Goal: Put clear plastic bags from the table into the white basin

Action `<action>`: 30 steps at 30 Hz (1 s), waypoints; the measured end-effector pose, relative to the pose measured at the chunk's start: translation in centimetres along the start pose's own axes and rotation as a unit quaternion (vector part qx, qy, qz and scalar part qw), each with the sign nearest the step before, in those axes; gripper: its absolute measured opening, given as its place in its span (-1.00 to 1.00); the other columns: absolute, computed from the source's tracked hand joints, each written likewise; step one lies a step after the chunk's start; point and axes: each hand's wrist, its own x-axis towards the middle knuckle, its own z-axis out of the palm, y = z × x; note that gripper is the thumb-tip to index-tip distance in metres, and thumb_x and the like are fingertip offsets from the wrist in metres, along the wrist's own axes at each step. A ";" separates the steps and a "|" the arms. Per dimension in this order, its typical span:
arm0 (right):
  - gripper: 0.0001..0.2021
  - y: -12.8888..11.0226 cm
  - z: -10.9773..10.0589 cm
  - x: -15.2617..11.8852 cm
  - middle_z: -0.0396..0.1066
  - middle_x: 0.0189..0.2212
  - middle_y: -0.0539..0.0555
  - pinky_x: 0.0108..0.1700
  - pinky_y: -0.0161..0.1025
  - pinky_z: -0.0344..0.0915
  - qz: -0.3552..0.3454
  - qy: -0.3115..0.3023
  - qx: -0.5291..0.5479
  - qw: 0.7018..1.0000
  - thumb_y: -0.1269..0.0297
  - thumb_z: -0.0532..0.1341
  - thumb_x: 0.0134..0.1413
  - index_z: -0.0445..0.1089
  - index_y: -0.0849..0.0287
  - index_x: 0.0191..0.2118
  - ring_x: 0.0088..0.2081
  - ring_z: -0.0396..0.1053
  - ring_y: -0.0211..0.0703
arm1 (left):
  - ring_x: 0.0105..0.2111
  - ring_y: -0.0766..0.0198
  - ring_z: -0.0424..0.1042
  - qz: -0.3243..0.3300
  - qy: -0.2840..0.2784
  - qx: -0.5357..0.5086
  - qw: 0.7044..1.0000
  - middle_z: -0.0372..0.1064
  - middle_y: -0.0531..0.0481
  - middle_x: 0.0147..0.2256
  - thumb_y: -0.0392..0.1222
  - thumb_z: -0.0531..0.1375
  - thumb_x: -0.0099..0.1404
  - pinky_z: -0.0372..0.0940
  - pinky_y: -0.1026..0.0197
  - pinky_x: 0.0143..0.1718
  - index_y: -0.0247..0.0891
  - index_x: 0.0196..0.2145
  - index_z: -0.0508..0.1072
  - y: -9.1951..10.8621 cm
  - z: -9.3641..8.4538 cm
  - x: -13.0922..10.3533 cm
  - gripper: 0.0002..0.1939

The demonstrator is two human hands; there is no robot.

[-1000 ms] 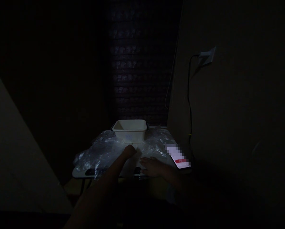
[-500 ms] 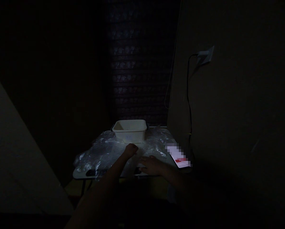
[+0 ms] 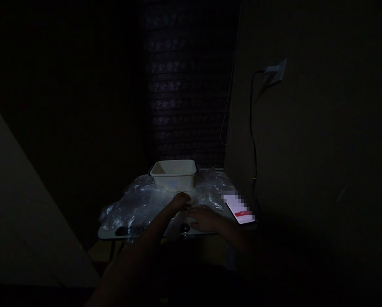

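Note:
Clear crinkled plastic sheeting (image 3: 140, 204) is spread over a small light-topped table (image 3: 106, 232). My left hand (image 3: 180, 201) is over the sheeting just in front of a white plastic tub (image 3: 174, 182), fingers reaching to the right and a little apart. Close by on its right, my right hand (image 3: 204, 217) lies low over the sheeting, with its fingers pointing left and its thumb spread. The fingertips of both hands nearly meet. In the dim light I cannot make out anything gripped in either hand.
A phone (image 3: 238, 209) with a lit, partly blurred screen lies at the table's right edge. A black cable (image 3: 251, 115) hangs from a wall outlet (image 3: 276, 73) on the right. Behind the table is a dark window blind (image 3: 165, 104). A pale panel (image 3: 24, 204) stands at left.
My left hand has shifted slightly right and its fingers have stretched out from a more curled shape. My right hand has barely moved. The tub and phone stay put.

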 end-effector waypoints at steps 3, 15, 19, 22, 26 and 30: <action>-0.75 1.1 -0.2 -0.5 0.28 -0.28 0.08 -0.20 -0.26 0.00 0.033 -0.010 -0.032 0.999 0.29 -0.05 -0.13 0.26 0.20 -0.30 -0.23 0.18 -0.19 | -0.48 0.41 0.33 0.043 0.005 0.045 0.998 0.31 -0.07 -0.39 -0.35 -0.15 0.11 0.19 0.38 -0.53 -0.35 -0.32 0.23 -0.3 -0.5 -0.1 -0.77; -0.71 2.7 -1.0 -0.8 0.32 -0.38 0.15 -0.36 -0.29 0.08 0.217 -0.006 -0.091 0.972 0.28 -0.11 -0.09 0.31 0.23 -0.40 -0.34 0.25 -0.15 | -0.01 0.06 -0.16 0.170 -0.046 0.523 0.834 -0.11 -0.21 0.00 -0.04 -0.17 0.11 -0.21 -0.14 -0.14 -0.31 -0.06 0.05 -3.4 0.3 -3.0 -0.54; -0.72 2.3 -0.3 -0.5 0.31 -0.37 0.17 -0.30 -0.27 0.06 0.231 0.000 -0.093 0.968 0.30 -0.11 -0.09 0.30 0.26 -0.38 -0.31 0.23 -0.15 | 0.01 0.08 -0.28 0.163 -0.059 0.565 0.806 -0.22 -0.22 0.02 0.05 -0.29 0.11 -0.30 -0.17 -0.13 -0.37 -0.02 -0.04 -3.6 1.5 -3.7 -0.43; -0.70 1.7 0.7 -0.2 0.27 -0.28 0.18 -0.19 -0.24 0.00 0.190 0.034 -0.095 0.977 0.33 -0.13 -0.07 0.26 0.29 -0.29 -0.22 0.17 -0.15 | 0.02 0.09 -0.32 0.161 -0.064 0.570 0.803 -0.26 -0.24 0.03 0.09 -0.34 0.10 -0.31 -0.16 -0.13 -0.43 0.00 -0.09 -3.6 2.0 -3.9 -0.37; -0.61 0.9 2.2 -0.1 0.02 -0.04 0.14 -0.07 -0.17 -0.15 0.096 0.077 -0.083 0.989 0.24 -0.22 -0.02 0.04 0.25 -0.07 -0.02 -0.09 -0.17 | 0.02 0.10 -0.33 0.165 -0.075 0.565 0.805 -0.29 -0.21 0.04 0.10 -0.36 0.08 -0.31 -0.16 -0.13 -0.42 0.01 -0.13 -3.6 2.3 -4.0 -0.35; -0.53 1.0 3.4 -0.1 -0.15 0.03 0.12 -0.04 -0.05 -0.32 0.080 0.043 -0.067 0.994 0.14 -0.33 -0.01 -0.11 0.24 0.01 0.03 -0.26 -0.17 | 0.02 0.12 -0.31 0.167 -0.073 0.564 0.806 -0.31 -0.18 0.04 0.07 -0.34 0.09 -0.33 -0.17 -0.13 -0.39 0.02 -0.16 -3.8 2.6 -4.1 -0.39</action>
